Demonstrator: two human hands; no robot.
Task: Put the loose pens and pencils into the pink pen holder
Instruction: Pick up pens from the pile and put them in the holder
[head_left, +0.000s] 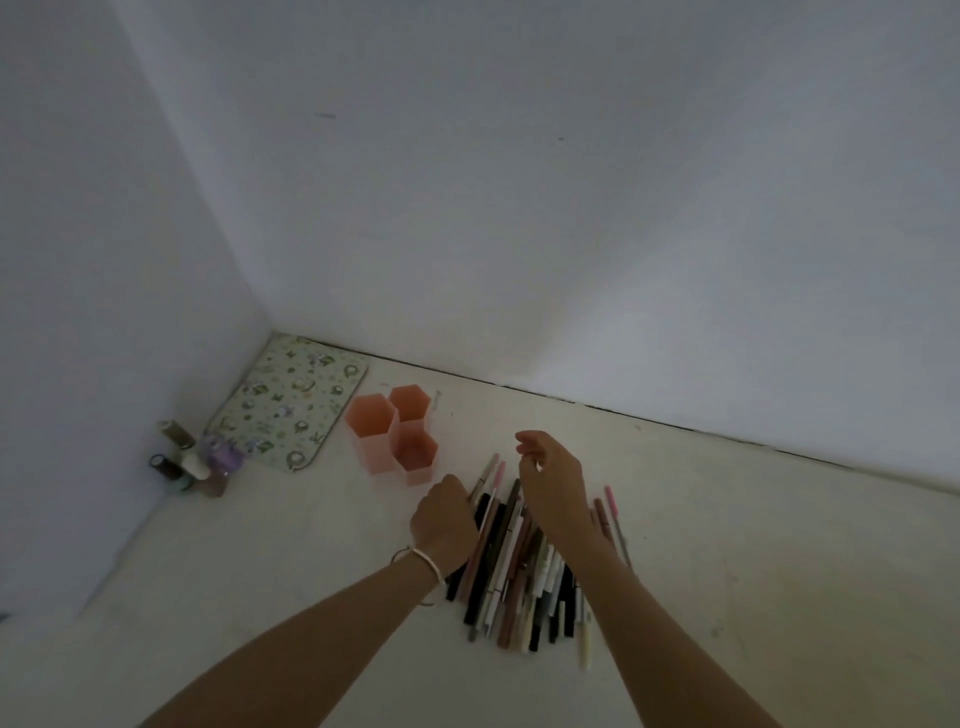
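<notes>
In the head view, we see the pink pen holder (396, 435) standing on the pale desk (727, 545): three hexagon tubes joined together, thin smooth plastic, all looking empty. Just beside it, to the right, lies the pile of pens and pencils (511, 571), slim round sticks in black, white, grey and pink, lying close and crossing each other. Our left hand (444, 514) is curled into a loose fist at the pile's left edge; we cannot tell if its fingers hold something. Our right hand (553, 480) hovers above the pile with fingers half bent and holding nothing. We think the smooth sticks could roll or slip from a big handful, and the light holder may tip if pens hit its rim.
</notes>
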